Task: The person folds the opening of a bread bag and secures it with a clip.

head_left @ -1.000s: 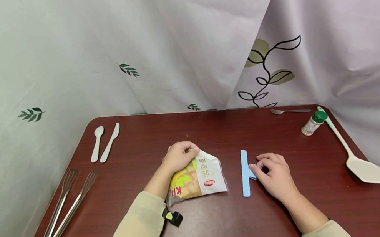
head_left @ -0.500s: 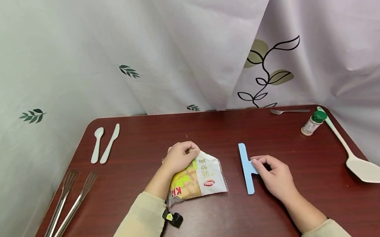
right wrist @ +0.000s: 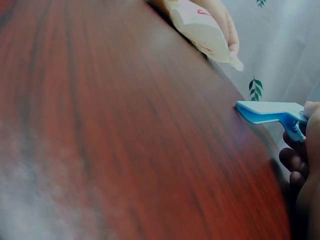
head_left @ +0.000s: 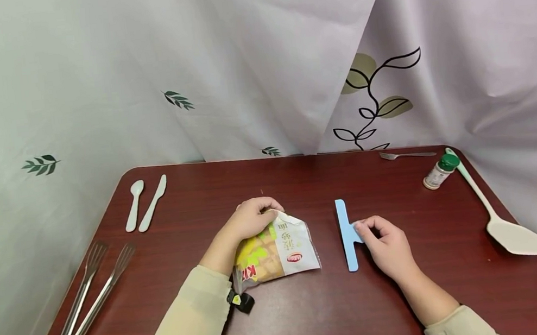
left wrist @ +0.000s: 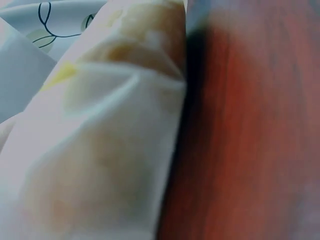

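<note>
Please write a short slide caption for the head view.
Left hand grips snack bag; right hand pinches blue clip on table.

sleeves: beige, long, both arms | left cuff: black strap, small yellow tag | hands: bare

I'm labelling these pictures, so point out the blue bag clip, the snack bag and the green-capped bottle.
blue bag clip point(head_left: 345, 236): head view, middle of its long bar.
snack bag point(head_left: 291, 247): head view, white printed front.
green-capped bottle point(head_left: 438, 172): head view, its body below the cap.
</note>
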Demonstrator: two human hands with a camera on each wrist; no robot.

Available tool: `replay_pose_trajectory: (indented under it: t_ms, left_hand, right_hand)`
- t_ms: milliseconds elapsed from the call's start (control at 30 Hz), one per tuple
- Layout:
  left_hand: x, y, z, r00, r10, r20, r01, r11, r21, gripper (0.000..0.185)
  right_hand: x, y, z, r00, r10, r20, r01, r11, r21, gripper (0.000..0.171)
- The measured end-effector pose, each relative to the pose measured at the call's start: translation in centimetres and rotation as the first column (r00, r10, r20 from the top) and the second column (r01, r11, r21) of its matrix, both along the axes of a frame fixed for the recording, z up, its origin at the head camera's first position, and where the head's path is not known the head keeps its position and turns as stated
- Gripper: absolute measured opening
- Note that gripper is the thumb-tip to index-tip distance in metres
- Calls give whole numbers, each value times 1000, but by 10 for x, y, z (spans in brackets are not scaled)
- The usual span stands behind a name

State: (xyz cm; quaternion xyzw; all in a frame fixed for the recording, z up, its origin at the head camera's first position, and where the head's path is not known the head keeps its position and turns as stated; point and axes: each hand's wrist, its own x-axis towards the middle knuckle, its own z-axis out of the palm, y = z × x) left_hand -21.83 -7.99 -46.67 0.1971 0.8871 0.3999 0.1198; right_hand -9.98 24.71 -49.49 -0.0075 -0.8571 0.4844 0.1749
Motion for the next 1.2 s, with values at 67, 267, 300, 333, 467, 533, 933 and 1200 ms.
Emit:
replay_pose_trajectory:
  t_ms: [67,267,300,333,467,533,933,1200]
  left_hand:
    - [-1,2,2,1000,-5,4,5,1000,4,16]
    - [-3,9,7,997,-70,-27,70,997,-20,12]
    - [-3,10,8,995,-88,-35,87,996,-30,13]
    - [-4,11,8,994,-106,-40,104,994,-39,13]
    - [-6,11,9,986,-165,-32,163,986,-43,13]
    - [-8,9,8,983,-185,-17,185,982,-31,12]
    - [-11,8,3,979,-201,42,201,980,3,13]
    - [-11,11,0,978,-207,17,207,978,-15,14]
  right_hand:
    - [-1,0,1,1000,4,-1,-4,1000,-4,22]
    - [-1,-2,3,1000,10,-7,-10,1000,-18,22]
    - [-1,-3,3,1000,10,-10,-10,1000,-22,21]
    - [-1,-3,4,1000,8,-15,-8,1000,-26,21]
    - [-3,-3,3,999,-4,-50,1,997,-72,16]
    - [-6,-2,4,998,2,-57,-10,991,-135,12]
    - [-33,14,11,970,137,199,-16,858,-514,34]
    - [-45,25,15,910,299,288,-61,782,-621,25]
